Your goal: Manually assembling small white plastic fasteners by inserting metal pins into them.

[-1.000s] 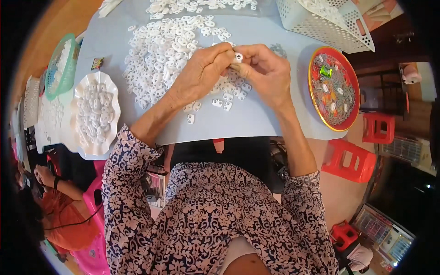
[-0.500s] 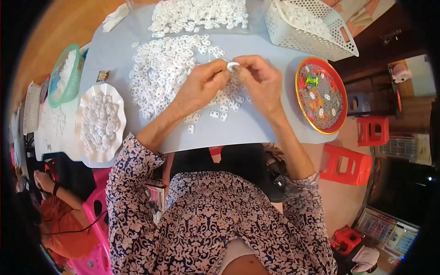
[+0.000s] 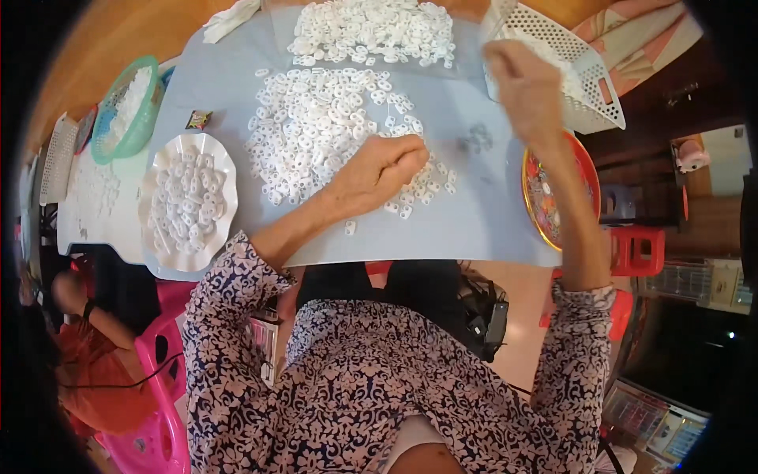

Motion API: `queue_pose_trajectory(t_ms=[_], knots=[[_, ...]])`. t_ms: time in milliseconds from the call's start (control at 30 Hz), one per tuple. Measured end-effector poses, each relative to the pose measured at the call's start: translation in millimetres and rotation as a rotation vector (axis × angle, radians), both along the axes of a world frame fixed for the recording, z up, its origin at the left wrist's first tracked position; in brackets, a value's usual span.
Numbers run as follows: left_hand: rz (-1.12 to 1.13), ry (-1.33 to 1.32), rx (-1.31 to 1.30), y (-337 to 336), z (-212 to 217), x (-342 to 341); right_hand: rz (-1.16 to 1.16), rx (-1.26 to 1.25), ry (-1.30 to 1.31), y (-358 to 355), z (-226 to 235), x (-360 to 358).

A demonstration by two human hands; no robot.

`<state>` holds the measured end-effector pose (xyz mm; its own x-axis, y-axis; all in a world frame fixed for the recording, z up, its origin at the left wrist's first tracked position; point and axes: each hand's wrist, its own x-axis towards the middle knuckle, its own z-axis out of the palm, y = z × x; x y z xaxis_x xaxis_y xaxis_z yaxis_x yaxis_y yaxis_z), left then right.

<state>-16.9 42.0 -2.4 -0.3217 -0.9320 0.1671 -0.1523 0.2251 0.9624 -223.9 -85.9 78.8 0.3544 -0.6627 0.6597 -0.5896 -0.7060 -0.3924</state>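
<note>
My left hand [image 3: 383,175] is closed, thumb against curled fingers, over the near right side of a heap of small white plastic pieces with two holes [image 3: 304,126]. Anything inside its fingers is hidden. Out to the right, my right hand [image 3: 527,83] is raised at the near corner of a white perforated basket [image 3: 596,110], which holds more white pieces. Motion smears its fingers, so I cannot make out their grip. Under my right forearm lies a round red tray with a gold rim [image 3: 594,166], partly covered, with small grey parts inside.
A scalloped white dish [image 3: 225,158] of white pieces stands at the left, near a small wrapped packet [image 3: 199,119]. Beyond are a green basket [image 3: 103,150] and another person's arm [image 3: 110,328]. More white pieces [image 3: 371,31] lie at the far side.
My hands were together around a small white piece above the heap. My right hand has swung away to the far right, to the white basket; the left stays over the heap.
</note>
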Motion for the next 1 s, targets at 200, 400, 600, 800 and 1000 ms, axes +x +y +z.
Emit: queue_pose_trajectory(t_ms=[200,400,600,800,1000], knots=[[0.066,0.104,0.045,-7,-4,-4,0.145,0.122,0.212,-14,-83,61],[0.097,0.105,-0.001,-3,-13,-3,0.290,0.375,0.242,1,-68,99],[0.002,0.067,0.010,-2,1,-10,0.235,0.231,0.238,-10,-88,117],[0.213,0.244,0.069,-9,-8,4,0.381,0.394,0.205,-3,-68,93],[0.424,0.429,0.065,-29,-13,20,0.313,0.546,0.136,-2,-78,45]])
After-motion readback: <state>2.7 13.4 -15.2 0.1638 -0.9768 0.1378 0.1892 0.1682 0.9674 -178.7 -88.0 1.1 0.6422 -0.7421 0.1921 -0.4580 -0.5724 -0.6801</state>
